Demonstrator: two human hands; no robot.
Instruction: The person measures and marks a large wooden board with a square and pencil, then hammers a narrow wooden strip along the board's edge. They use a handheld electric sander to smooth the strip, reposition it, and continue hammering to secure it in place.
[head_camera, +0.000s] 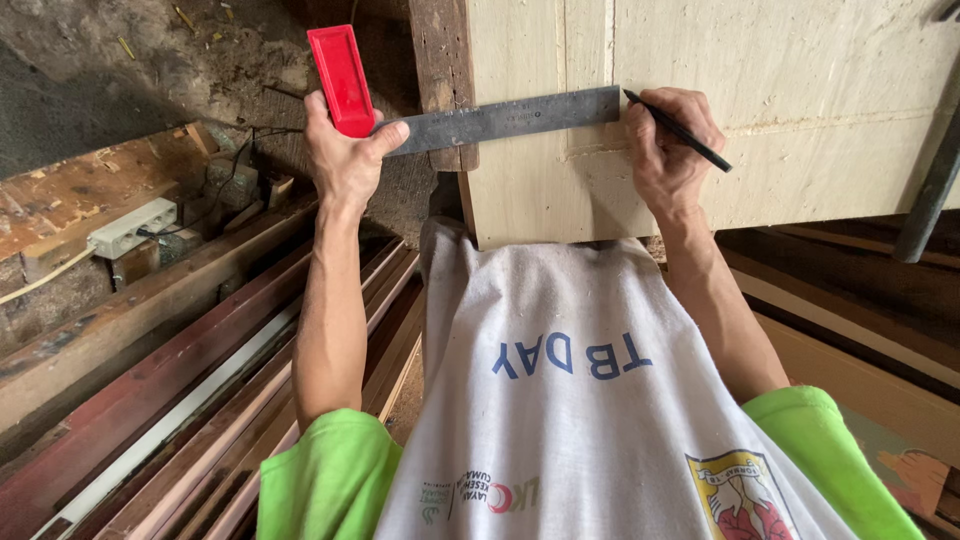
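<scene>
**Two hands, one square, one pencil**

Two tools in play here. Left hand (345, 160) wraps the red plastic stock of a try square (440, 118) in the upper middle of the frame, fingers curled round it, thumb pressing down on the grey steel blade. That blade lies flat across a pale plywood panel (790, 90), reaching over its dark wooden edge. I'd guess it's stiff, light-ish and slick on smooth ply, so the chunky stock is the place to hold it.

Right hand (668, 150) pinches a thin black pencil (680, 130), tip right at the blade's end. Light thing, probably snaps easily.

Lower left has long wooden mouldings (200, 420), some reddish, rough and dusty. A white power strip (132, 228) sits at the left edge.
</scene>
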